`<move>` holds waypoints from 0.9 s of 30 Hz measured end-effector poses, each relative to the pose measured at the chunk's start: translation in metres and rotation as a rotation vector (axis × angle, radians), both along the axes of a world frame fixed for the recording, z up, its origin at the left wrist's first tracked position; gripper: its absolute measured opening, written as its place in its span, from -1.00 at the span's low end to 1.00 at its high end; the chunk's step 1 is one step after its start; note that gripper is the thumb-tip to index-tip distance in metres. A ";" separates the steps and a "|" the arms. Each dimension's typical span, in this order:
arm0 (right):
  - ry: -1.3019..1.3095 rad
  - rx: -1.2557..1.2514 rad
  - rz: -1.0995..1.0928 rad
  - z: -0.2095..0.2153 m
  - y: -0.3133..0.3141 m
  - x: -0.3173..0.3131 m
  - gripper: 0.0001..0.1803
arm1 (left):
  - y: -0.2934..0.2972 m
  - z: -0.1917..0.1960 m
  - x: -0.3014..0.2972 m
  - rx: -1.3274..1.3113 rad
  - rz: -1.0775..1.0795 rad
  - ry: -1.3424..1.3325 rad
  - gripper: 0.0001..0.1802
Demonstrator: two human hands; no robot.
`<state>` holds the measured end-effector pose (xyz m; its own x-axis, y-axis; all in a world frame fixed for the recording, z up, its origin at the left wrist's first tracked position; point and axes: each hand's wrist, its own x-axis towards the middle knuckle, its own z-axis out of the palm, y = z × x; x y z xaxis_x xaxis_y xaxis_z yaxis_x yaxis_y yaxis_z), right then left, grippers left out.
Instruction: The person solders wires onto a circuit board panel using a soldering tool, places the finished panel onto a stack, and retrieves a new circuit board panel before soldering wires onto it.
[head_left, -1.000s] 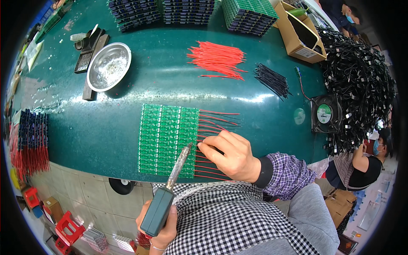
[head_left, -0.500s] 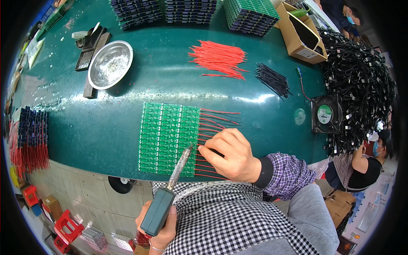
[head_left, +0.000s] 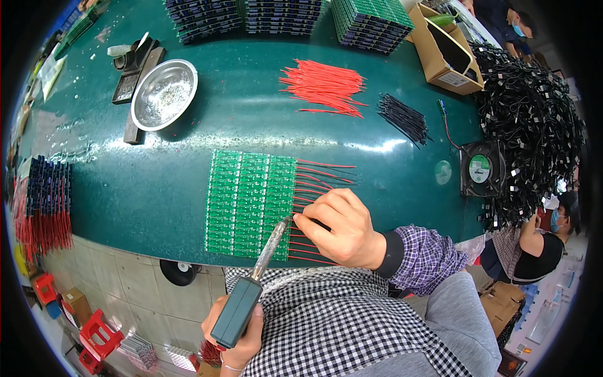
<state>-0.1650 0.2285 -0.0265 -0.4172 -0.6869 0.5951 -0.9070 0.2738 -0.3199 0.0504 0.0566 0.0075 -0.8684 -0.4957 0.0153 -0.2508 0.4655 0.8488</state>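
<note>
My left hand (head_left: 244, 350) is closed around the handle of a soldering iron (head_left: 236, 312). The iron slants up to the right, its tip at the right edge of a green circuit board panel (head_left: 236, 204), close to my right fingertips. My right hand (head_left: 342, 229) pinches a thin wire at that edge; the fingers cover most of it. Red wires (head_left: 321, 164) stick out to the right from many rows of the panel, with some black ones among the upper rows. The panel lies flat near the front edge of the table.
Behind the panel lie loose red wires (head_left: 323, 88) and black wires (head_left: 404, 119). A metal bowl (head_left: 164, 94) and an iron stand (head_left: 135, 69) are at left. Board stacks (head_left: 372, 24), a carton (head_left: 440, 53), a fan (head_left: 482, 168) and heaped black cables (head_left: 531, 125) line the back and right.
The soldering iron's tip has shifted slightly right, from on the panel to its wired edge. My right hand stays nearly still, its pinch kept.
</note>
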 end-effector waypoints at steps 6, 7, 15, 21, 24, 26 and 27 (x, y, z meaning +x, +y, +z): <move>0.001 -0.001 -0.005 0.000 -0.001 0.000 -0.77 | -0.004 -0.016 0.016 -0.018 0.000 0.023 -0.78; 0.001 -0.001 -0.006 0.000 -0.001 -0.001 -0.76 | -0.005 -0.016 0.015 -0.024 0.000 0.021 -0.77; -0.011 0.016 0.008 0.003 0.000 -0.001 -0.74 | -0.009 -0.014 0.003 -0.039 0.279 0.030 -0.69; -0.058 0.074 -0.007 0.011 0.020 0.003 -0.69 | -0.056 0.009 -0.049 -0.398 0.300 0.528 -0.61; -0.080 0.050 -0.019 0.011 0.031 0.007 -0.71 | -0.078 0.011 -0.085 -0.249 0.448 0.563 -0.64; -0.153 -0.041 -0.066 0.012 0.038 0.007 -0.73 | -0.102 0.005 -0.120 -0.164 0.490 0.330 -0.72; -0.149 -0.042 -0.075 0.015 0.043 0.004 -0.73 | -0.115 0.007 -0.138 -0.152 0.427 0.213 -0.78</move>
